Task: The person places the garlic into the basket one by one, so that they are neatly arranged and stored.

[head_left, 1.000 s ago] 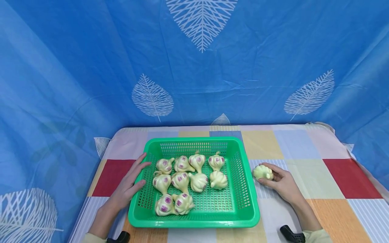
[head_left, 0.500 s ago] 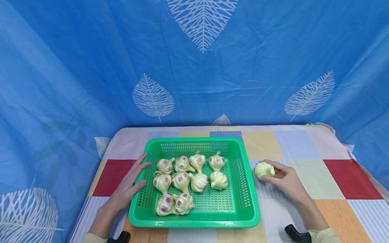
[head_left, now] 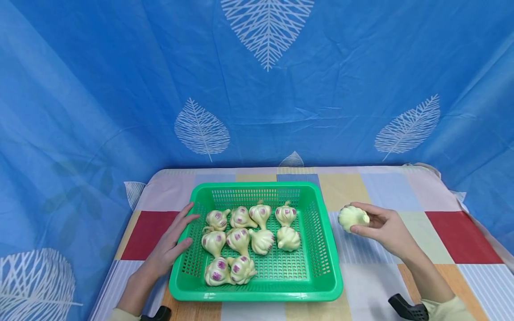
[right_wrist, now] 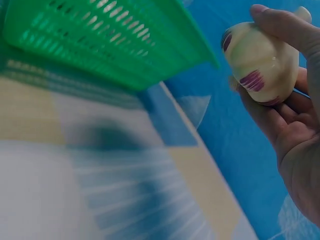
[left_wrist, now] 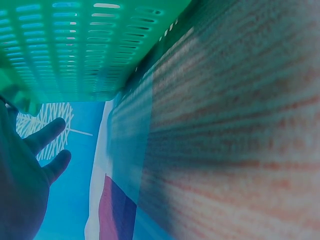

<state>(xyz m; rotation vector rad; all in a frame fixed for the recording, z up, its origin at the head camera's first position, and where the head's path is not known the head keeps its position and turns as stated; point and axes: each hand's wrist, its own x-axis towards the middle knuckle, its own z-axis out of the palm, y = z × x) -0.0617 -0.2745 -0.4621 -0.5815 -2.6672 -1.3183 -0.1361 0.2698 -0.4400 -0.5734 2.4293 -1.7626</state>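
My right hand (head_left: pixel 383 227) holds a garlic bulb (head_left: pixel 352 217) between thumb and fingers, to the right of the green basket (head_left: pixel 257 296). In the right wrist view this garlic bulb (right_wrist: pixel 265 65) shows purple streaks and is raised off the cloth. My left hand (head_left: pixel 170 245) lies along the basket's left rim with fingers extended, thumb near the edge. In the left wrist view, the left hand (left_wrist: pixel 30 170) is dark beside the basket's perforated wall (left_wrist: pixel 75 50). Several garlic bulbs (head_left: pixel 238 240) sit inside the basket, mostly on the left and back.
A patchwork cloth (head_left: pixel 413 236) covers the table. Blue curtains (head_left: pixel 333 80) with white leaf prints stand behind and at both sides. Black wrist straps (head_left: pixel 407 307) show near the sleeves. The basket floor's front right (head_left: pixel 285 267) is bare mesh.
My right hand has lifted the garlic bulb off the cloth and drifted slightly to the right, turning it a little. My left hand and the basket have stayed in place.
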